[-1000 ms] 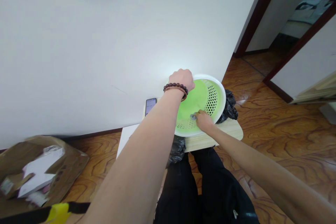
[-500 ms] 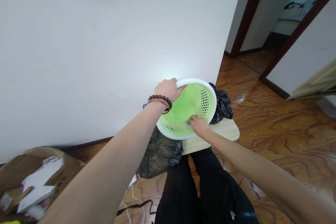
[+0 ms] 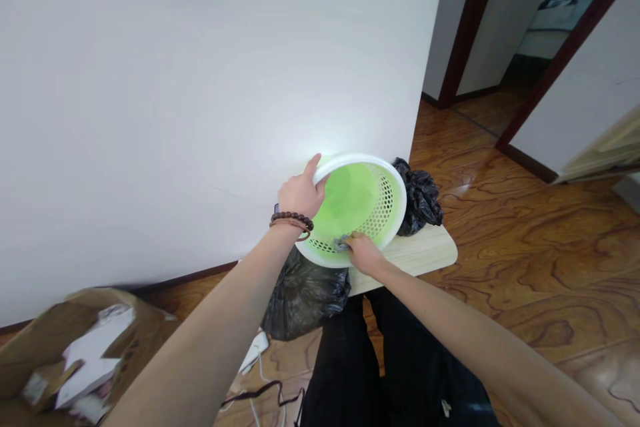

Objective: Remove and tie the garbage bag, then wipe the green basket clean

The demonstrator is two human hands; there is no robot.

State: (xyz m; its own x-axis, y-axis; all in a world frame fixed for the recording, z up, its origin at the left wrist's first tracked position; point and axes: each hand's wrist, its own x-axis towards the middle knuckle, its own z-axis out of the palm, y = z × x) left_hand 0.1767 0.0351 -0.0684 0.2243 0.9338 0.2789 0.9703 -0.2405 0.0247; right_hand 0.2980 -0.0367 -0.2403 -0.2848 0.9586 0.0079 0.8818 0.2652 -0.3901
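Observation:
A round green plastic basket [image 3: 345, 197] with a white rim and rows of holes is tilted so that its inside faces me. My left hand [image 3: 303, 193] grips the rim at the upper left, thumb inside and fingers outside. Inside the basket, at the lower wall, my right hand [image 3: 364, 252] pinches a crumpled grey cloth [image 3: 342, 243] against the holed band. Beneath the basket is a light wooden board [image 3: 425, 250]. Black plastic bags lie on both sides: one bag [image 3: 307, 293] at the lower left, another bag [image 3: 424, 197] at the right.
A white wall [image 3: 225, 80] rises directly behind the basket. An open cardboard box [image 3: 145, 340] with papers stands at the lower left. A white power strip [image 3: 255, 350] and cables lie on the wooden floor [image 3: 525, 240]. A doorway opens at the upper right.
My right hand has moved the cloth leftward along the basket's lower wall. My left hand has shifted left and down along the rim, and the basket has turned slightly.

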